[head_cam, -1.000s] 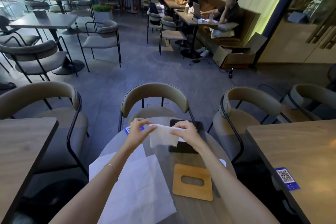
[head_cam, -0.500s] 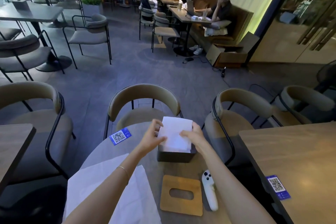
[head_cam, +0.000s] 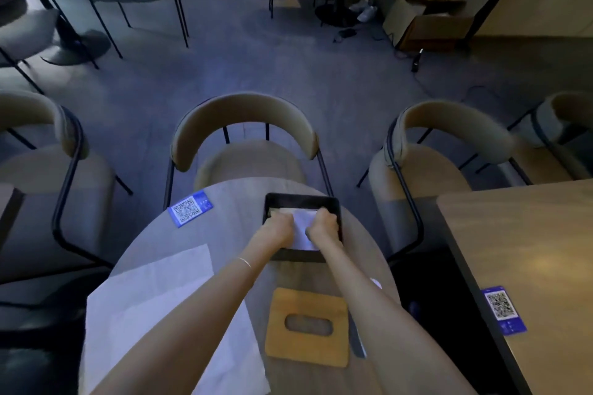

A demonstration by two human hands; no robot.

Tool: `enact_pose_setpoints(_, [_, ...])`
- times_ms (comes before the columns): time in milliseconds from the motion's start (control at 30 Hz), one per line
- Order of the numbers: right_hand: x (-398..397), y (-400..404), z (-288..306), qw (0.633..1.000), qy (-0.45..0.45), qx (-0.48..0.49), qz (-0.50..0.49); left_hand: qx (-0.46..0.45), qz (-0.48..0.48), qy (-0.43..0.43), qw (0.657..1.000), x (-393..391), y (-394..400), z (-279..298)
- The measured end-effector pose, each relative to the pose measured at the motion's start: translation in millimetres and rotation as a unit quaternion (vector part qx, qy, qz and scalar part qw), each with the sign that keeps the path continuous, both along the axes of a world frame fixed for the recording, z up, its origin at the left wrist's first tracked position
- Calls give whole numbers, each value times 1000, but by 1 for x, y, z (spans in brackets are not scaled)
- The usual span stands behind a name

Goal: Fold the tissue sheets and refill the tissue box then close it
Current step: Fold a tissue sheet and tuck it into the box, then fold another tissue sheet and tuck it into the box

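A black open tissue box (head_cam: 301, 200) stands at the far side of the round table. Both my hands are down inside it, pressing a folded white tissue (head_cam: 304, 228) flat. My left hand (head_cam: 278, 226) rests on the tissue's left part and my right hand (head_cam: 324, 225) on its right part, fingers curled onto it. The wooden lid (head_cam: 307, 325) with an oval slot lies flat on the table, nearer to me than the box. Unfolded white tissue sheets (head_cam: 154, 308) lie spread on the table's left side, partly under my left forearm.
A blue QR sticker (head_cam: 190, 208) lies on the round table (head_cam: 231, 228) left of the box. A white controller (head_cam: 357, 340) shows under my right forearm. A padded chair (head_cam: 244, 125) stands behind the table, another chair (head_cam: 442, 138) right. A wooden table (head_cam: 529, 250) is at right.
The folded tissue, held above the box half a second ago, has gone down into the box with both hands. The view has tilted downward and the light has darkened.
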State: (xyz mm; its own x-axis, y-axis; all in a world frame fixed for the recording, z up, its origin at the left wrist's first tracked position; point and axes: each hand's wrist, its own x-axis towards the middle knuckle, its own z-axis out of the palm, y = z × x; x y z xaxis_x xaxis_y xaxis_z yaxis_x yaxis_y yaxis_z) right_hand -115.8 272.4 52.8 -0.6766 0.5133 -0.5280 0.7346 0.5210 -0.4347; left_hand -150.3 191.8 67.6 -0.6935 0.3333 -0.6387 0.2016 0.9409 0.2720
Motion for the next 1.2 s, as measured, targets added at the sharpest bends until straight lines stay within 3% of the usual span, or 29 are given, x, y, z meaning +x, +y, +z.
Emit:
enact_pose_setpoints(133, [-1, -2, -1, 999, -4, 42, 12, -66, -34, 11, 997, -1, 3, -29])
enact_pose_setpoints(300, [-3, -7, 9, 991, 1, 126, 36, -32, -1, 51, 998, 6, 1, -26])
enact_pose_setpoints(400, [-4, -15, 20, 977, 28, 204, 45, 95, 21, 95, 991, 8, -10, -16])
enact_pose_setpoints(500, [-4, -34, 40, 948, 148, 266, 98, 262, 109, 193, 939, 15, -44, 3])
enact_pose_setpoints(600, [1, -75, 50, 943, 222, 148, 198, 307, 265, 201, 892, 31, -104, 12])
enact_pose_setpoints(733, [21, -152, 15, 943, 112, -11, 314, 257, 480, 149, 826, 90, -191, -17])
enact_pose_setpoints(867, [52, -205, -25, 919, 59, -8, 389, 219, 515, 68, 826, 147, -231, -55])
enact_pose_setpoints(1033, [58, -226, -44, 879, 41, 64, 470, 180, 457, 60, 869, 170, -247, -78])
enact_pose_setpoints(1200, [46, -222, -42, 860, -9, 96, 500, 174, 432, 69, 882, 175, -250, -81])
